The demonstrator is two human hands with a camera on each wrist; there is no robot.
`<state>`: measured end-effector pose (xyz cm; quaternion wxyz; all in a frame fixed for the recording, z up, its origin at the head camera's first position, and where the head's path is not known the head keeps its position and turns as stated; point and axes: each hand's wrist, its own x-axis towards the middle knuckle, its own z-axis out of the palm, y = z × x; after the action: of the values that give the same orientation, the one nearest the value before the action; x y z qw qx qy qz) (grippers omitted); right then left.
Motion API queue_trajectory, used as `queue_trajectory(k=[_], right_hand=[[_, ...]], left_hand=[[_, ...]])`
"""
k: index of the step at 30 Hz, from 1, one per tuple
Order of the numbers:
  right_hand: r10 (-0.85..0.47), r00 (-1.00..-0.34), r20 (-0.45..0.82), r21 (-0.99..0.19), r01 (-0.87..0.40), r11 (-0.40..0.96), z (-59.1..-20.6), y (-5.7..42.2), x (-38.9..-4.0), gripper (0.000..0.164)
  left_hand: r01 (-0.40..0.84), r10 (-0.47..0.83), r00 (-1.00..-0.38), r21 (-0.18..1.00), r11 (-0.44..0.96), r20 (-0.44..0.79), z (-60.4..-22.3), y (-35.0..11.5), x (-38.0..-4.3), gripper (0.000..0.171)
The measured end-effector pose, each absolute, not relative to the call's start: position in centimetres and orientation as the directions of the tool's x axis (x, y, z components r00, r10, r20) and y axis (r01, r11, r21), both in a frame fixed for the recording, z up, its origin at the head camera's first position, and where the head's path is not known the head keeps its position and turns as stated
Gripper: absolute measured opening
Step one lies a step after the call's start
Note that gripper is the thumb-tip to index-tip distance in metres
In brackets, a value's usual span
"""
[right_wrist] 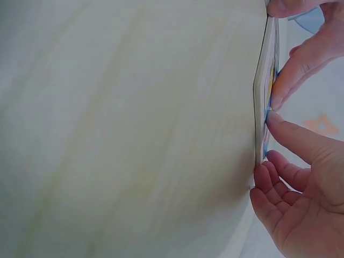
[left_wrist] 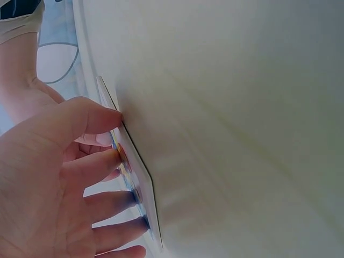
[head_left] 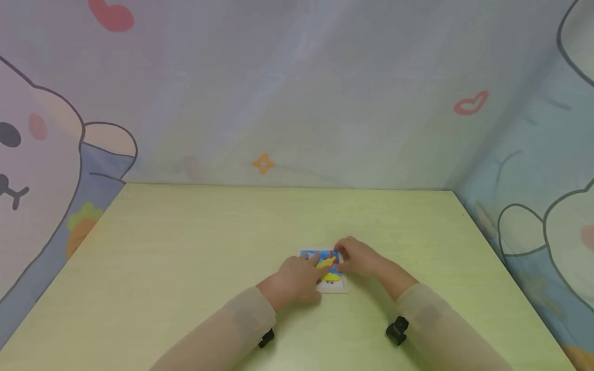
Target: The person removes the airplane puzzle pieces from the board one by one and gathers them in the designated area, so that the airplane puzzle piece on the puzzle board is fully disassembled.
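Observation:
A small flat picture puzzle (head_left: 331,277) in a pale frame lies on the table, printed in blue, yellow and red. My left hand (head_left: 299,278) reaches over its left side. In the left wrist view, fairly straight fingertips (left_wrist: 129,199) press on the picture while the thumb sits at the near edge. At the right side my right hand (head_left: 359,256) holds the puzzle, thumb and curved index finger on its face. The right wrist view shows the other fingers (right_wrist: 262,180) curled at the frame's edge. Both hands partly cover the picture.
The pale yellow table (head_left: 185,247) extends around the puzzle. A cartoon-printed curtain (head_left: 297,93) stands along its back and sides. Dark wrist devices (head_left: 397,330) sit below both light sleeves (head_left: 436,319).

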<state>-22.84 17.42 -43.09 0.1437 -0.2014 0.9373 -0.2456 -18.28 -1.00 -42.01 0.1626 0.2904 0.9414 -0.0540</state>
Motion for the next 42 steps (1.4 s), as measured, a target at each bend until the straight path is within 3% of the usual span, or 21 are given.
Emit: queue_trajectory(k=[9,14,27,36,42], right_hand=[[-0.459,-0.875,-0.152,-0.53,-0.319,0.786,-43.3,17.45,-22.47,0.035],[-0.483,-0.863,-0.144,-0.524,-0.348,0.778,-43.54,17.55,-22.59,0.025],[-0.457,-0.876,-0.155,-0.495,-0.332,0.803,-43.21,17.47,-22.56,0.035],[-0.467,-0.872,-0.148,-0.5,-0.342,0.796,-43.29,17.41,-22.48,0.027],[-0.429,-0.899,-0.092,-0.484,-0.336,0.808,-43.46,16.89,-21.94,0.039]], left_hand=[[0.568,0.53,-0.778,-0.017,0.823,-0.337,-41.92,-0.98,-18.09,0.064],[0.565,0.529,-0.777,-0.007,0.825,-0.342,-42.03,-1.0,-17.98,0.064],[0.568,0.527,-0.776,-0.021,0.823,-0.347,-42.47,-0.85,-17.97,0.064],[0.568,0.529,-0.778,-0.019,0.823,-0.34,-42.42,-0.92,-18.02,0.064],[0.564,0.525,-0.781,-0.019,0.826,-0.338,-42.36,-0.99,-18.12,0.063]])
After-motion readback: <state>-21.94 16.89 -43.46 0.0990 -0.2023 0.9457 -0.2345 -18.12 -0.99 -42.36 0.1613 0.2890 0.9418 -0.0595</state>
